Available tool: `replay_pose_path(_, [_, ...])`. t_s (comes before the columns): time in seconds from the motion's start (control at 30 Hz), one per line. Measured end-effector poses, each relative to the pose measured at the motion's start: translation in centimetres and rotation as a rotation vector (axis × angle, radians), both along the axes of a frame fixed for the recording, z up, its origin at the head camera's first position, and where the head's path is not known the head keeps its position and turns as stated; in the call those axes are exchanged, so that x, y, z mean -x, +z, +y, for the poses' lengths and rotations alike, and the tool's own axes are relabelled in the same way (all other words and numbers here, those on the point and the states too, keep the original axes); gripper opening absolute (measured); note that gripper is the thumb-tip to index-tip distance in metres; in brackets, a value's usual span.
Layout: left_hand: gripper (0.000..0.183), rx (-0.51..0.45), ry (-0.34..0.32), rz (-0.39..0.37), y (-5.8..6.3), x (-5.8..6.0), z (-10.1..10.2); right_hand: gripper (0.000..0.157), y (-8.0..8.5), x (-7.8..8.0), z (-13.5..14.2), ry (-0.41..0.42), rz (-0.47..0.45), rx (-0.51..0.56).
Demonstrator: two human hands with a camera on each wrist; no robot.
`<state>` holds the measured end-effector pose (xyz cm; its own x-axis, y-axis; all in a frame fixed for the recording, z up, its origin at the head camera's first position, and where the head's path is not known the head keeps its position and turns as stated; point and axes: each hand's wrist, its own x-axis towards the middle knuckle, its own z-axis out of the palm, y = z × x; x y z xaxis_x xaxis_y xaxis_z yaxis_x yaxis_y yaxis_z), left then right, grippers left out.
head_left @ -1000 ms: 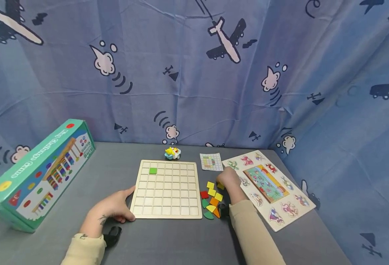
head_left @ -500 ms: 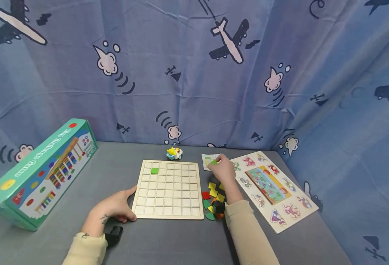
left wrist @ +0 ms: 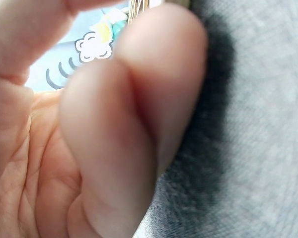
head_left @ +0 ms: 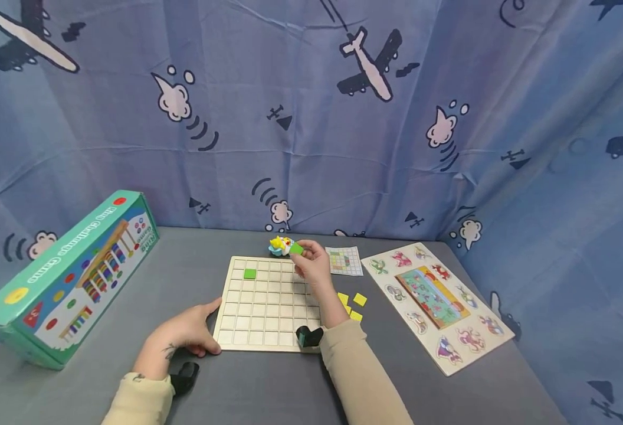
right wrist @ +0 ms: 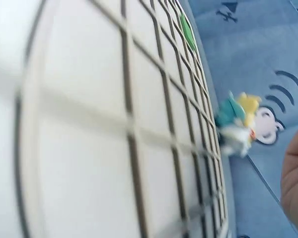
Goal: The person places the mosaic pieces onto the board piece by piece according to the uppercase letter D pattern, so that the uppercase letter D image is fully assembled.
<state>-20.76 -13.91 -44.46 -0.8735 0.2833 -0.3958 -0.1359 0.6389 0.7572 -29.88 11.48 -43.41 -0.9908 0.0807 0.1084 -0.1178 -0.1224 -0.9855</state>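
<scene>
With finger and thumb, my right hand pinches a green square tile above the far right part of the wooden grid board. Another green tile lies in a square near the board's upper left, and shows in the right wrist view too. Spread at the board's left edge, my left hand touches it with a fingertip and thumb. Close up in the left wrist view, blurred fingers hide most of the board. Several yellow tiles lie right of the board, partly behind my right arm.
Just behind the board sits a small toy figure. A printed pattern card lies at the back. The animal puzzle board is at right, a long green toy box at left. A blue curtain closes off the back.
The right hand has picked up a green tile from the pile, raised it past the pattern card and carried it left over the board. The left hand stays at the board's edge.
</scene>
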Motion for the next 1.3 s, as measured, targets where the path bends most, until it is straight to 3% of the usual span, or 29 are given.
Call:
replay_pose_path(0.27, [0.109, -0.021, -0.016, -0.008, 0.0, 0.0, 0.1, 0.042, -1.4, 0.5, -2.5, 0.06, -0.049, 0.051])
replay_pose_path(0.53, [0.109, -0.03, -0.028, -0.005, 0.2, -0.1, 0.1, 0.03, -2.3, 0.6, -3.5, 0.047, -0.152, -0.024])
replay_pose_path(0.77, [0.109, -0.028, -0.025, 0.005, -0.1, 0.1, -0.1, 0.035, -2.6, 0.7, -4.0, 0.074, -0.26, -0.251])
replay_pose_path(0.93, [0.109, -0.021, -0.014, -0.001, -0.2, 0.1, -0.2, 0.034, -2.6, 0.8, -4.5, 0.082, -0.307, -0.347])
replay_pose_path(1.3, [0.11, -0.01, -0.017, -0.007, -0.2, 0.3, -0.3, 0.025, -1.8, 0.9, -5.5, 0.013, -0.344, -0.617])
